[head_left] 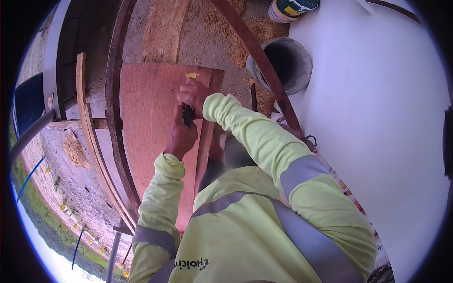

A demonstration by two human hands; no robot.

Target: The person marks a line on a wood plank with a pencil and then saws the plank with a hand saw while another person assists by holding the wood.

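Both my hands are close together over a reddish-brown wooden board. My left hand is closed around a small black tool, whose kind I cannot make out. Just beyond it, my right hand is closed with bent fingers near the board's far right corner; what it grips is hidden. A short yellow piece shows right past the right fingertips, against the board. Whether it joins the black tool is not visible.
A curved dark-red strip crosses over a grey bucket at the right. Sawdust covers the floor beyond. A paint pail stands farther off. At left are long wooden strips. A large white surface fills the right.
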